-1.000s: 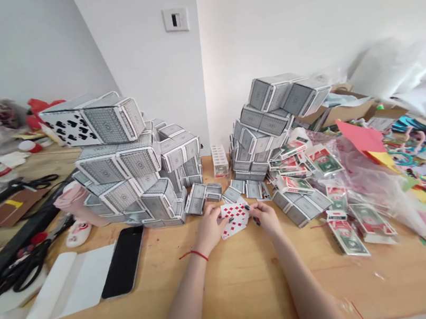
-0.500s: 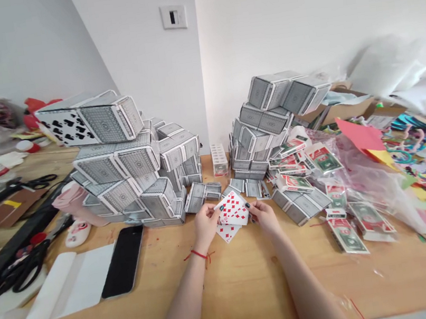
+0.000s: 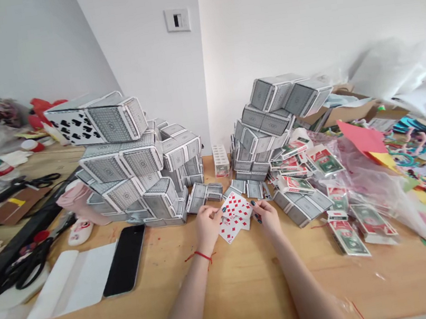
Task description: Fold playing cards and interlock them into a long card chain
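Pinching diamond-faced playing cards (image 3: 235, 205) with both hands above the wooden table (image 3: 242, 299), between the person and two card-box stacks.
The left hand (image 3: 209, 228) grips the cards' left edge with its fingertips, the right hand (image 3: 266, 218) the right edge. Boxes already stand built in the left stack (image 3: 108, 168) and right stack (image 3: 265, 119); the held cards are flat and overlapping, seemingly unfolded work. The lower card slants, its long axis apparently running near-left to far-right, one corner pointing toward the person; the upper card's axis is unclear.
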`<move>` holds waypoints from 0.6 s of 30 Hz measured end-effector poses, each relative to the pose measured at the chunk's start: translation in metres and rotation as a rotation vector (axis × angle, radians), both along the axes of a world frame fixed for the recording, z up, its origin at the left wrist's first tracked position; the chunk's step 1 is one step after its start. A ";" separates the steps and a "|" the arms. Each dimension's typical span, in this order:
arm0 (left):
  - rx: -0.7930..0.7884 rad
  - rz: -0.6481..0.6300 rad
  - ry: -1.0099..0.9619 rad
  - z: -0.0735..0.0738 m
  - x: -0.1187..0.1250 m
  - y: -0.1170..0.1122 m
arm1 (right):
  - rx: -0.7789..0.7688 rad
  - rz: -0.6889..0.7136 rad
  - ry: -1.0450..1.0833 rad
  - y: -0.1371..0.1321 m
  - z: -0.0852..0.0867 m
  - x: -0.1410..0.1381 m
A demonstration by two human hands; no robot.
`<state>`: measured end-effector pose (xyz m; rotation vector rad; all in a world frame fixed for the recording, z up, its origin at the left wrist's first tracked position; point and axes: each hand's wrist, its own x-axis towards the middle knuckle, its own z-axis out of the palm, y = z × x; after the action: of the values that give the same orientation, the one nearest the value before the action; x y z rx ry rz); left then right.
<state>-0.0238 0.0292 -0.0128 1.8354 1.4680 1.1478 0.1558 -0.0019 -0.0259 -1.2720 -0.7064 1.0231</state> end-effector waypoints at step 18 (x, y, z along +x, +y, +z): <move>-0.418 -0.111 -0.384 -0.001 0.009 -0.001 | -0.074 0.228 0.168 -0.003 0.007 -0.007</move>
<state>-0.0149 0.0283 -0.0133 1.3104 1.2507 0.9818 0.1487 -0.0047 -0.0193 -1.1699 -0.6999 1.3372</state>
